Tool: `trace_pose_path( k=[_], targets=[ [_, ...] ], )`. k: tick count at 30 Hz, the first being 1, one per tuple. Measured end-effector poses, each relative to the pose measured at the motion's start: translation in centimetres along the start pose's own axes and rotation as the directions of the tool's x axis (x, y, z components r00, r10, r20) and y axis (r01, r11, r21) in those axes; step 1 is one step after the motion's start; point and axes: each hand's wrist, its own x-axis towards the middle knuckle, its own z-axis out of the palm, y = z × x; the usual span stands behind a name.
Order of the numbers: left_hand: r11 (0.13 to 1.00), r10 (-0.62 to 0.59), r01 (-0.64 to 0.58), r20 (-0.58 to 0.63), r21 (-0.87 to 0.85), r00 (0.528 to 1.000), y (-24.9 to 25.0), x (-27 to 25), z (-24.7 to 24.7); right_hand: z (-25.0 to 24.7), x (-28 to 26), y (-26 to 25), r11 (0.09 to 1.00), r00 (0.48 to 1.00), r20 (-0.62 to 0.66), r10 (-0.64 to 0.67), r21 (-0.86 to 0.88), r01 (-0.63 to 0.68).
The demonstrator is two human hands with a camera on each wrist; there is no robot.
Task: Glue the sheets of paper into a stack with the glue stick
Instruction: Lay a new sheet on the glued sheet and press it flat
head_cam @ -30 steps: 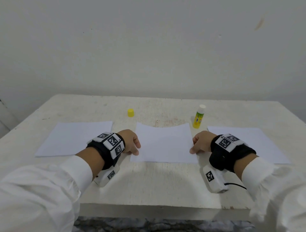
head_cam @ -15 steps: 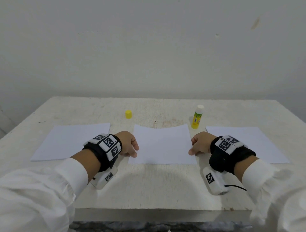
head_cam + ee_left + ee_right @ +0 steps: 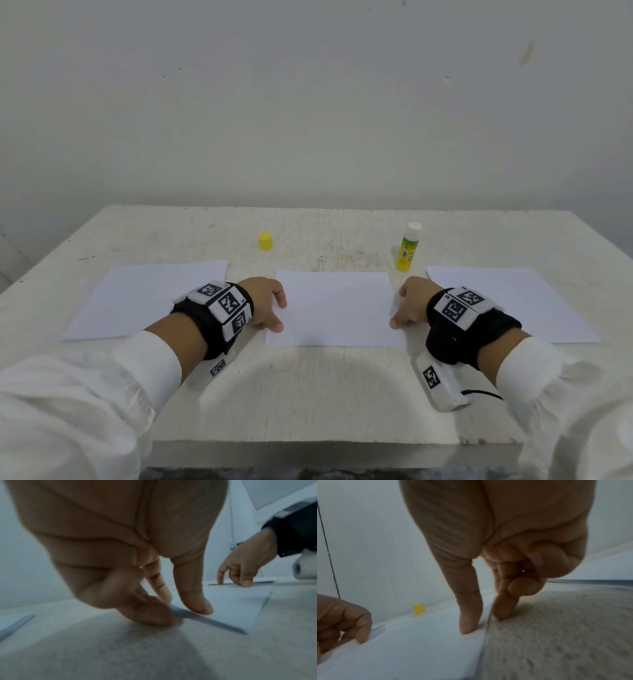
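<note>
Three white sheets lie in a row on the table. Both hands hold the middle sheet (image 3: pixel 334 308) by its side edges. My left hand (image 3: pixel 270 305) pinches the left edge, thumb on top and curled fingers at the edge (image 3: pixel 180 612). On the right edge my right hand (image 3: pixel 409 301) does the same, thumb pressing the paper and index fingertip at the edge (image 3: pixel 484 620). The left sheet (image 3: pixel 147 301) and right sheet (image 3: pixel 520 301) lie untouched. The yellow glue stick (image 3: pixel 407 250) stands upright with its white tip bare, just beyond the right hand. Its yellow cap (image 3: pixel 265 241) sits apart, behind the left hand.
The white table (image 3: pixel 325 394) stands against a plain wall, its front edge close to me. Bare tabletop lies between the sheets and the front edge and behind the glue stick and cap.
The middle sheet's far edge was bowed up a second ago and now lies flat. Both hands have stayed at its side edges.
</note>
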Motion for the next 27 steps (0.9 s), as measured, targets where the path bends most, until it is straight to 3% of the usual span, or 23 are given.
trace_pose_path(
  k=[4,8,13,18,22,27],
  targets=[
    [0.958,-0.009,0.008,0.002,0.288,1.0,0.1,0.2,-0.4,-0.4,-0.5,-0.7,0.999,1.0,0.013,-0.016,-0.032,0.016],
    [0.878,0.007,-0.013,0.014,0.478,1.0,-0.1,0.7,-0.6,-0.3,-1.0,-3.3,0.955,0.989,0.06,-0.132,-0.262,0.143],
    [0.822,0.046,-0.078,0.071,0.564,0.996,0.0,1.0,-0.7,1.4,0.4,-8.8,0.895,0.947,0.165,-0.274,-0.317,0.314],
    [0.814,0.076,-0.096,0.059,0.573,0.995,0.3,0.9,-0.9,3.2,0.9,-13.1,0.841,0.903,0.156,-0.401,-0.328,0.43],
    [0.819,0.071,-0.092,0.059,0.567,0.996,0.2,1.1,-0.9,2.9,1.5,-11.3,0.839,0.901,0.183,-0.394,-0.327,0.434],
    [0.834,0.053,-0.084,0.072,0.546,0.996,-0.2,1.7,-0.8,0.1,0.7,-4.3,0.862,0.929,0.235,-0.287,-0.359,0.357]
  ],
)
